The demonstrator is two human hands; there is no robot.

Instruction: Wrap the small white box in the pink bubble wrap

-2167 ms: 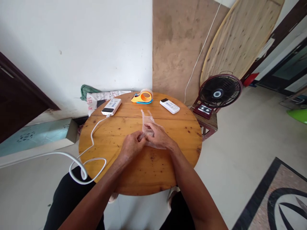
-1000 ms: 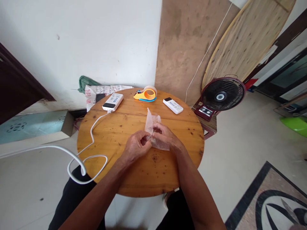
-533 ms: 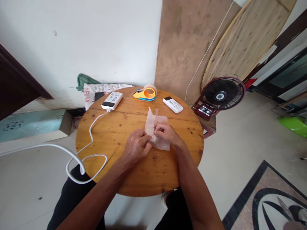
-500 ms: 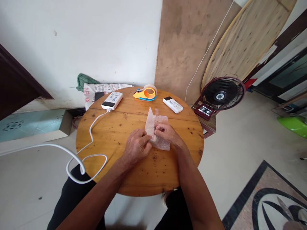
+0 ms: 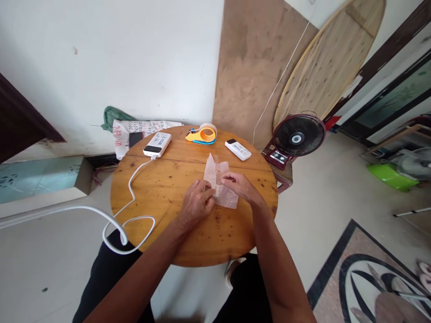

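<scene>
A pinkish, see-through piece of bubble wrap point(image 5: 226, 197) lies folded near the middle of the round wooden table point(image 5: 161, 188). Its left flap stands up a little, and a short clear strip, perhaps tape, sticks out at its far edge. My left hand point(image 5: 198, 199) rests on the table with thumb and fingers closed on the wrap's left edge. From the right, my right hand point(image 5: 239, 185) has its fingers bent and pressed together at the wrap's middle, over the fold. Whether anything is inside the wrap I cannot tell.
A white power bank point(image 5: 157, 145) with a white cable point(image 5: 131, 179) plugged in lies at the table's back left. An orange and blue tape dispenser point(image 5: 202, 134) stands at the back. Another white power bank point(image 5: 238, 149) is back right. A fan point(image 5: 298, 138) stands beyond the table.
My right fingers have shifted slightly right and up from the wrap's fold, uncovering more of its middle. My left hand stays at the left edge. The view has turned a little to the right.
</scene>
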